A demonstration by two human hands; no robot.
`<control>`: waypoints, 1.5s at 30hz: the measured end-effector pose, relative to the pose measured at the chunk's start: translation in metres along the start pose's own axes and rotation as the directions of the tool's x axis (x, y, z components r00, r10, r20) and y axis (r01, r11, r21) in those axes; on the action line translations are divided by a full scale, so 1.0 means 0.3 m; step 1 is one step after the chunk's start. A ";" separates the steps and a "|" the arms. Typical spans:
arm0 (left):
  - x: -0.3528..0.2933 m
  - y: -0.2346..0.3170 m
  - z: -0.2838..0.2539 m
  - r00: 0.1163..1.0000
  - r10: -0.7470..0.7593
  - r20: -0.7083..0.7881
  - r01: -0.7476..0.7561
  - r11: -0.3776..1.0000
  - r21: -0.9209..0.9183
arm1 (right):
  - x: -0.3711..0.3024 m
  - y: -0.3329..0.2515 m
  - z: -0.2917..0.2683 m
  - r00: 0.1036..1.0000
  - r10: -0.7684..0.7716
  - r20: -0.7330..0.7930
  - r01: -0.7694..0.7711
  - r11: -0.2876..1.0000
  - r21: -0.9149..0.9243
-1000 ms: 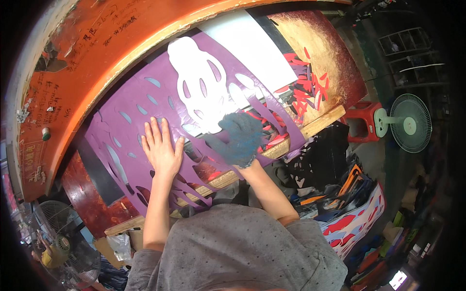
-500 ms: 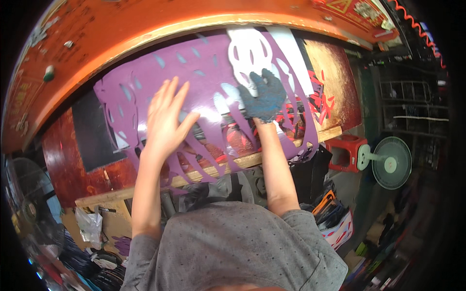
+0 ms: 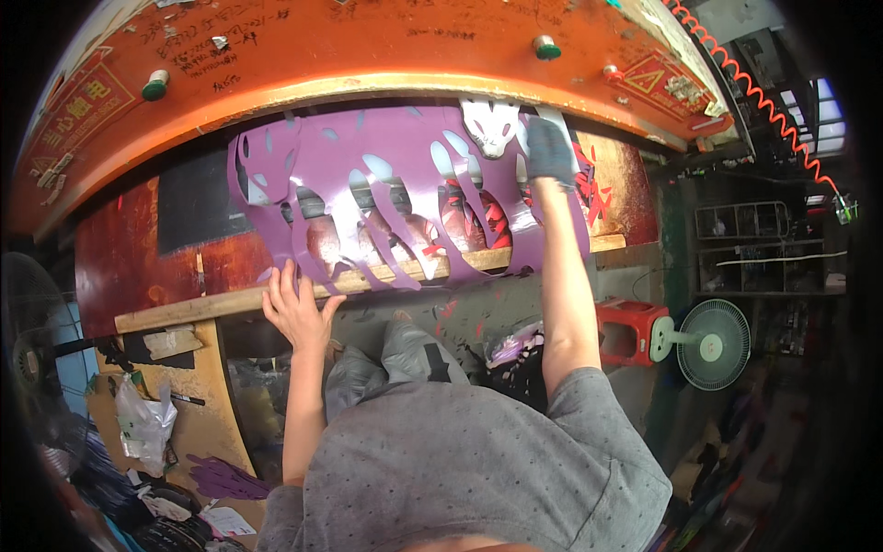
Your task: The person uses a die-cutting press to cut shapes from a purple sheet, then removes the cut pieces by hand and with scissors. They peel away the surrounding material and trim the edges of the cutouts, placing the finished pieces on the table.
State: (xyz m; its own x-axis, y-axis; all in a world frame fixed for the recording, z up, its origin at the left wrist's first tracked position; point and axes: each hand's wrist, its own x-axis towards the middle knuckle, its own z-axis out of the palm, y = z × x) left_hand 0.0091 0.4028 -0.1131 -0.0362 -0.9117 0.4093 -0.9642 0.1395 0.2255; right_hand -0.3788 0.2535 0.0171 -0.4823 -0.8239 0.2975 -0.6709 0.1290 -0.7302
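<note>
Purple cut-out sheet (image 3: 386, 198): one, lying on the red press bed under the orange machine arch (image 3: 368, 55).
Left hand (image 3: 296, 308): open, fingers on the wooden edge, touching the sheet's lower strips.
Right hand (image 3: 550, 152): one dark glove, pressed flat on the sheet's far end; grip unclear.
Risk: the thin strips may tear or snag on the edge.
Fans: one green (image 3: 708, 342).

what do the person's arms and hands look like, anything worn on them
Left hand is bare, with a bare forearm. Right hand wears a dark blue-grey glove, worn and mottled; the forearm below it is bare. Both arms come out of the short sleeves of a speckled grey T-shirt.
</note>
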 end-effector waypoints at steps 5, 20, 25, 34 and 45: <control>0.107 -0.004 -0.002 0.999 0.015 -0.046 -0.016 1.000 -0.004 | 0.076 -0.195 -0.151 0.892 -0.452 -0.011 0.424 0.843 -0.331; 0.483 -0.023 0.126 0.989 0.061 -0.135 -0.051 0.995 0.082 | -0.788 0.315 0.114 0.972 -0.067 0.224 0.082 0.995 -0.057; 0.482 -0.022 0.116 0.990 0.078 -0.115 -0.066 0.993 0.099 | -0.944 0.330 0.156 0.890 -0.277 0.362 0.324 0.943 -0.076; 0.496 -0.021 0.072 0.997 0.078 0.019 -0.079 0.991 0.107 | -1.074 0.265 0.145 0.880 -0.415 0.230 0.433 0.901 -0.031; 0.318 0.000 -0.016 0.997 0.081 0.018 -0.081 0.996 0.027 | -0.910 0.235 -0.021 0.905 0.257 0.340 -0.307 0.946 0.104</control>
State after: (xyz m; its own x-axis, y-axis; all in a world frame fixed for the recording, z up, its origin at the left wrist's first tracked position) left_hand 0.0068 0.3177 -0.0698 -0.1185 -0.9044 0.4100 -0.9649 0.2023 0.1674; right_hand -0.2979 0.4910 -0.1117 -0.4173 -0.8998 -0.1273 -0.4278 0.3181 -0.8460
